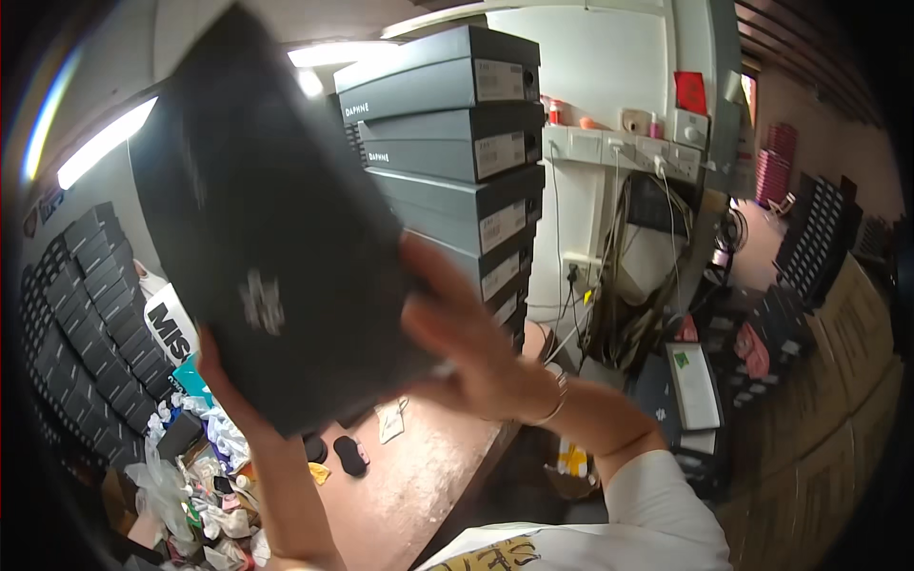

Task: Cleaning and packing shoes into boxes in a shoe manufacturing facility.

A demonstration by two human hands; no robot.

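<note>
A dark grey shoe box is raised in front of me, tilted, its broad face with a pale blurred mark turned toward me. My right hand grips its right edge and lower corner, with the fingers smeared a little by motion. On the other side, my left hand holds the box's lower left edge; most of its fingers are hidden behind the box. Just beyond and to the right stands a tall stack of similar grey shoe boxes with white labels on their ends.
Below lies a pinkish table top with a small black oval item and a white tag. Crumpled plastic and paper litter heaps at left, beside more stacked boxes. Sockets with cords line the wall. Brown cartons stand right.
</note>
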